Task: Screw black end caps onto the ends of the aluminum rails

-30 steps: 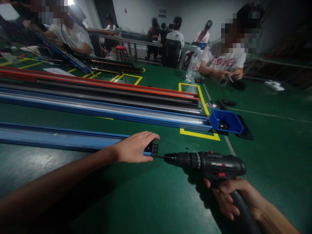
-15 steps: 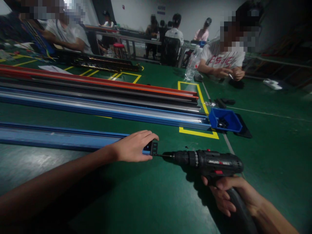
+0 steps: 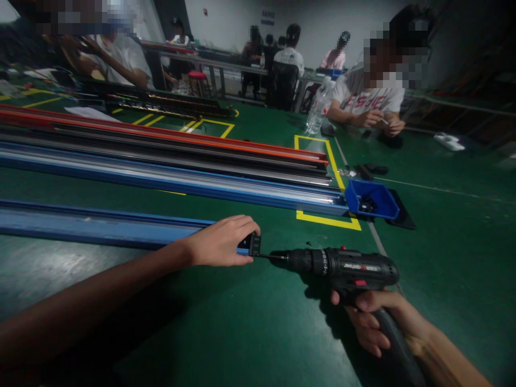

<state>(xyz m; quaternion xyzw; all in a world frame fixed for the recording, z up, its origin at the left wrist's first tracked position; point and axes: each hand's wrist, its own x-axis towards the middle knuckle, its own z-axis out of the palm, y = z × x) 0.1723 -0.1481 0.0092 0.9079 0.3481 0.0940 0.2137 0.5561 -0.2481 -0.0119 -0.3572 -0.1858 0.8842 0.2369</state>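
Note:
My left hand (image 3: 223, 242) grips the right end of a long blue metal rail (image 3: 121, 228), its thumb and fingers closed around the sides. A small black slotted end cap (image 3: 255, 245) sits at that end, beside my fingertips. My right hand (image 3: 374, 317) is wrapped around the handle of a black cordless drill (image 3: 358, 267) with red details. The drill lies level, and its long thin bit (image 3: 271, 257) points left, with the tip at the lower part of the end cap. Whether the tip sits in a screw is too small to tell.
Behind lie more blue rails (image 3: 242, 192), black rails and an orange rail (image 3: 242, 142). A blue bin (image 3: 373, 199) holds small black parts. One tiny dark piece (image 3: 308, 243) lies near the drill. A plastic bottle (image 3: 318, 107) and a seated person (image 3: 366, 102) are across the green table.
The drill and my right hand have shifted very slightly left. My left hand keeps its hold on the rail. At the far left, a co-worker's arms and a dark rail have moved.

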